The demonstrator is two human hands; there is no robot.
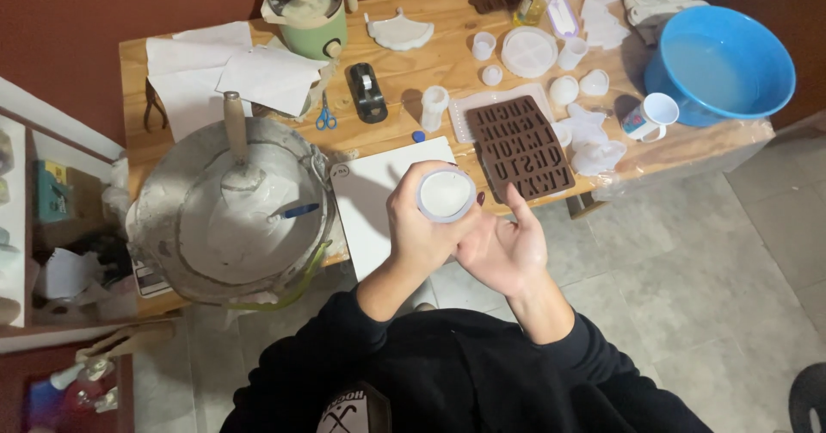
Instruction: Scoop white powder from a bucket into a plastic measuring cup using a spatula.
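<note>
Left hand (419, 226): fingers closed around a small round mould (446, 195) filled with white mix, held above the worktop (430, 63) edge. Right hand (508, 248): fingers open, palm against its side. Likely soft-walled, spillable; grip the sides, keep level.

Wooden table (430, 63), items on it:
- large grey metal bowl (228, 218) of white mix, with wooden-handled tool (235, 127) and blue-handled stick (297, 212);
- green lidded pot (307, 7);
- loose white paper sheets (224, 76);
- blue-handled scissors (325, 116);
- black tape dispenser (367, 93);
- brown letter-shaped silicone mould (523, 147);
- white board (374, 201);
- blue plastic basin (721, 63);
- small white mug (656, 113);
- round white mould (529, 52).
</note>
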